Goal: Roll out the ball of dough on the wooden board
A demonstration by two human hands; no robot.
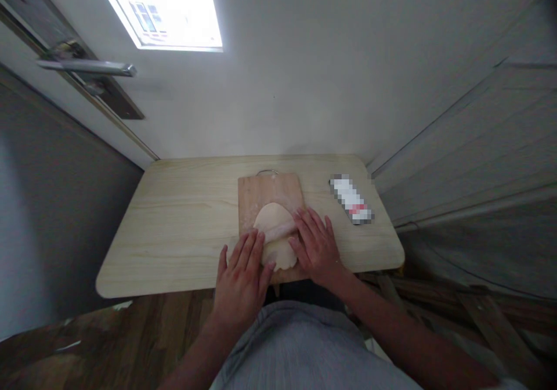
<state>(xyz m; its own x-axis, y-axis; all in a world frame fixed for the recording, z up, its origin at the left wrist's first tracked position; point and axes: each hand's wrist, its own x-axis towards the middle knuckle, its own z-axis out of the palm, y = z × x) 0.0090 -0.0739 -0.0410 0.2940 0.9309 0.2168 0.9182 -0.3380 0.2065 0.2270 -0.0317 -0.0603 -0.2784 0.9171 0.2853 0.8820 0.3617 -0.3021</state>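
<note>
Open tabletop [174, 227] left, phone [350, 199] obstructing right

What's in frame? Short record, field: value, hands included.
left hand: fingers extended, on the left end of the pin
right hand: fingers extended, at the pin's right end
dough: flattened, under the pin, showing on both sides of it
board: wooden, under the dough, on the table
phone: on the table, right of the board, screen pixelated
door: beyond the table, with a lever and bright window
</note>
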